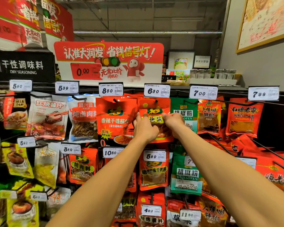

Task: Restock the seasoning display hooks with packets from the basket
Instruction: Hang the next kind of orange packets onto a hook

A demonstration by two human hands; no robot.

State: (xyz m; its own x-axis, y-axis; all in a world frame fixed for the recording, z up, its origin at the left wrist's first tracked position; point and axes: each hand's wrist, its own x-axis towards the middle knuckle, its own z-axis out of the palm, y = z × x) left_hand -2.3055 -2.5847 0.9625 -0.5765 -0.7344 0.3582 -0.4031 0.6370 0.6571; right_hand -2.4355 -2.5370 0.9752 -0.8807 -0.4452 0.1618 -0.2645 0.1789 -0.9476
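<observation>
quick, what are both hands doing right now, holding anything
Left hand: grips the left edge of the red seasoning packet under the 6.30 price tag.
Right hand: pinches the same packet's right edge.

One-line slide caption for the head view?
Both hands, left hand and right hand, hold a red packet at the 6.30 hook.

We are looking out from 1 wide-angle camera worn on the head, facing forward and slightly upward at a seasoning display rack [223, 102] close in front. We are seeing both forearms reaching away from the bottom edge toward the frame's middle. The lens is bending the edges, and ceiling beams [147, 32] are showing above.
</observation>
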